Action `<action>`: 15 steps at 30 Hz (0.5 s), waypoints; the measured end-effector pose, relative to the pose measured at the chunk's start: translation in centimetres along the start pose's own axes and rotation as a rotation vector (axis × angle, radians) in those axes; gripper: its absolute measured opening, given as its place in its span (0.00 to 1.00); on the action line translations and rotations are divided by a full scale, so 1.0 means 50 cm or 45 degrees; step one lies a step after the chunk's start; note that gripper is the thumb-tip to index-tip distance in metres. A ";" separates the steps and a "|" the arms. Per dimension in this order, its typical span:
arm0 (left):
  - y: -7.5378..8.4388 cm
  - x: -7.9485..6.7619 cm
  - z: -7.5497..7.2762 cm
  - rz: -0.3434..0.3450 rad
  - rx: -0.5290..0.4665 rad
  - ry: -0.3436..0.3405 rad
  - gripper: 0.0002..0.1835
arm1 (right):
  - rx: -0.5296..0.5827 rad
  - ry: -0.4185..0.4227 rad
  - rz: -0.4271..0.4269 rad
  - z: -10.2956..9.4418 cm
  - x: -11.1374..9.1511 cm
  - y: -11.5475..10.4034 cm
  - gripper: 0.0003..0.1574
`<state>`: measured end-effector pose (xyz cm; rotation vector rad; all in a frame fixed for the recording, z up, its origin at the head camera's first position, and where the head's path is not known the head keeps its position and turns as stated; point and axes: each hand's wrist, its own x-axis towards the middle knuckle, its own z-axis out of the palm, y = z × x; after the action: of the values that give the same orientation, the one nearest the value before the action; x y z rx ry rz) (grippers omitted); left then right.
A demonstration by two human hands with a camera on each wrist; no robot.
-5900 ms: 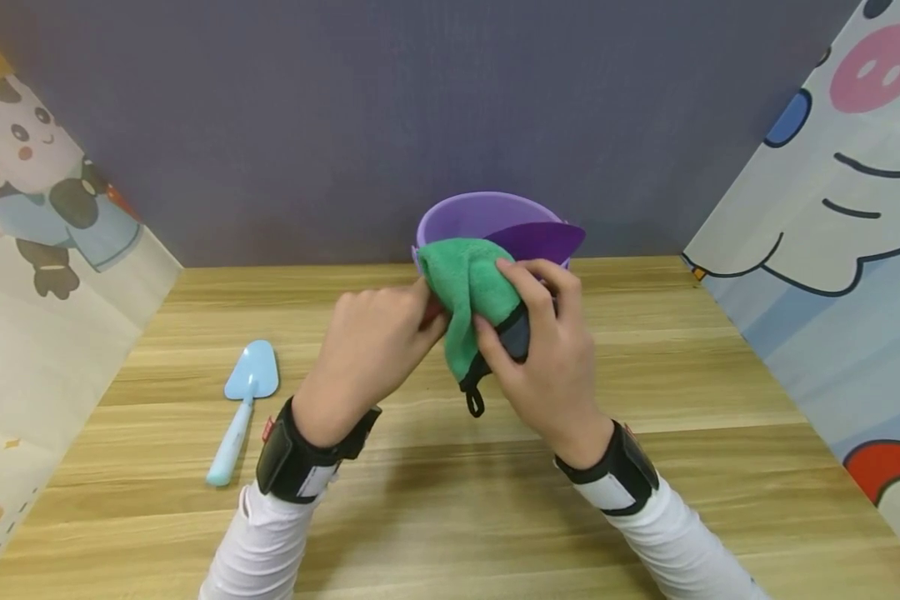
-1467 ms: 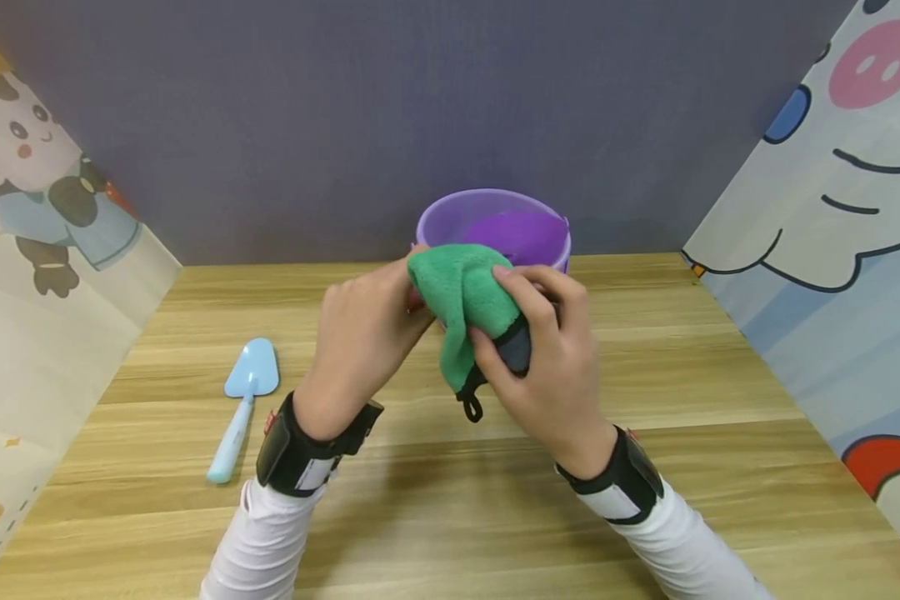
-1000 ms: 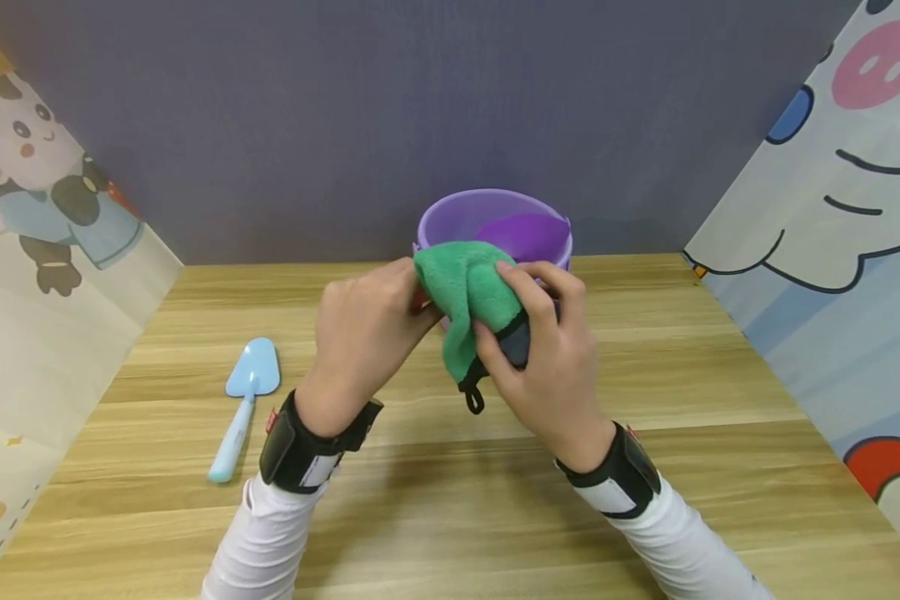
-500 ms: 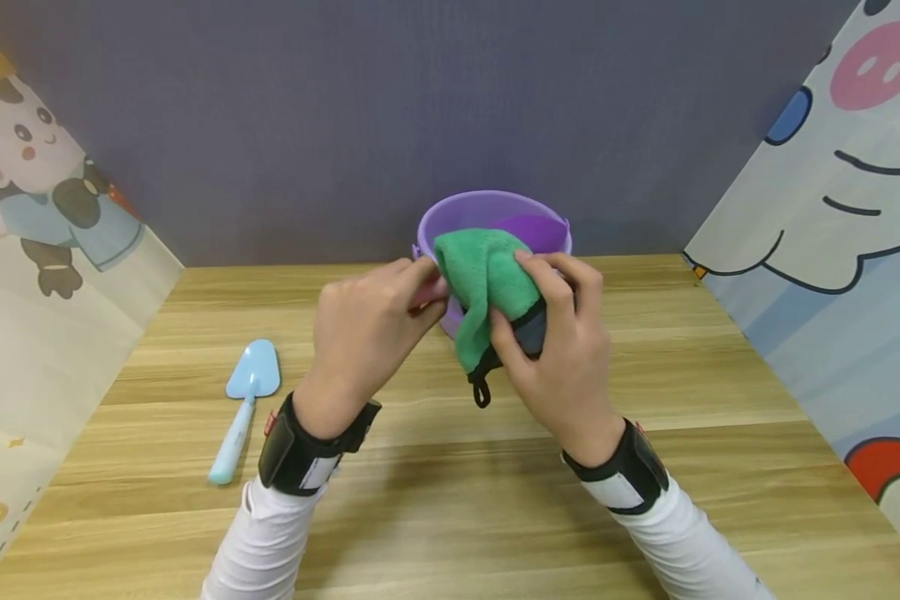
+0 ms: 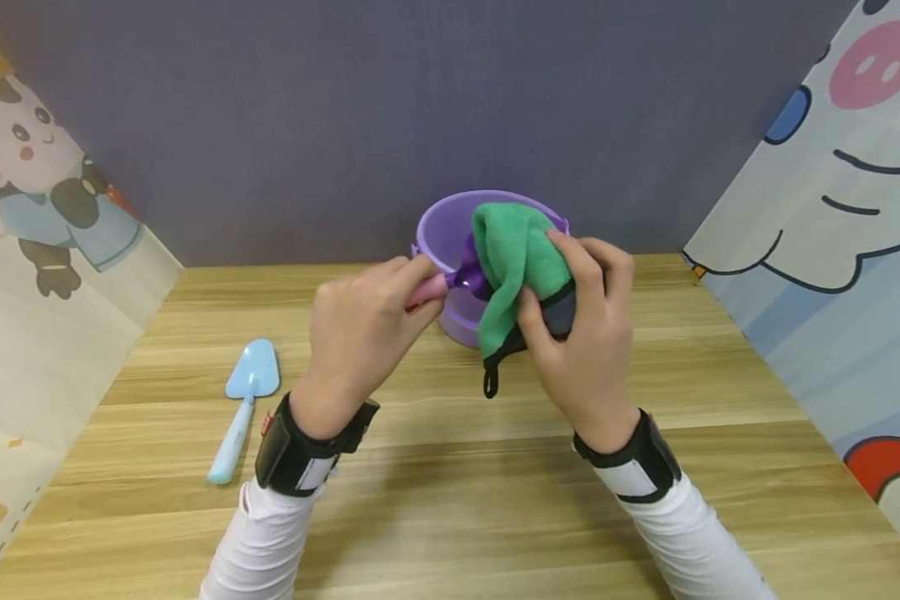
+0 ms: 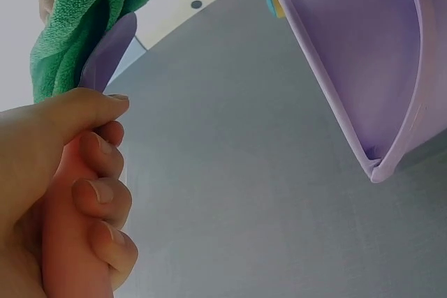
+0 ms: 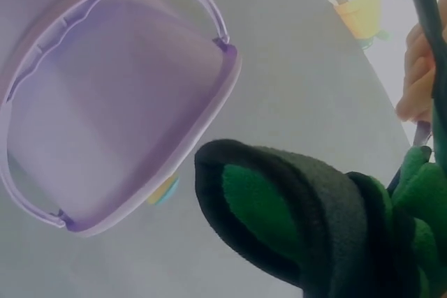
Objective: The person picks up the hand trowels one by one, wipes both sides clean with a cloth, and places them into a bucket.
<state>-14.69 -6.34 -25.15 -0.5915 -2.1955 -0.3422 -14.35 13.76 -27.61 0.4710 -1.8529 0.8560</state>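
My left hand [image 5: 363,333] grips the pink handle of a toy shovel [image 5: 468,275] whose blade is purple. In the left wrist view, fingers and thumb wrap round that handle, and part of the purple blade [image 6: 112,50] shows beside the cloth. A green cleaning cloth [image 5: 517,250] with a grey underside, black edging and a hanging loop covers most of the blade. My right hand [image 5: 588,333] pinches this cloth between thumb and fingers over the shovel. Most of the blade is hidden under the cloth.
Behind the hands a light purple bucket [image 5: 442,229] stands on the wooden table [image 5: 450,517], against a grey back panel [image 5: 307,125]. A light blue toy trowel [image 5: 251,375] lies on the left. Cartoon-printed panels flank both sides.
My right hand and the cloth have moved right and slightly up, along the shovel away from my left hand. The handle's end and the blade's neck now show; the blade's far end is covered.
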 end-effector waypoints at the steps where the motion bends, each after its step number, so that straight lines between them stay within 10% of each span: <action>1: 0.000 0.000 0.000 -0.001 0.000 0.001 0.09 | 0.003 0.007 0.004 -0.001 0.002 0.002 0.29; 15: -0.004 0.000 -0.004 -0.027 -0.042 0.003 0.07 | -0.014 0.046 0.082 -0.009 0.014 0.020 0.30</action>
<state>-14.65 -6.59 -25.01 -0.5862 -2.1988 -0.3905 -15.02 14.83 -27.22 0.3882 -1.8473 0.8912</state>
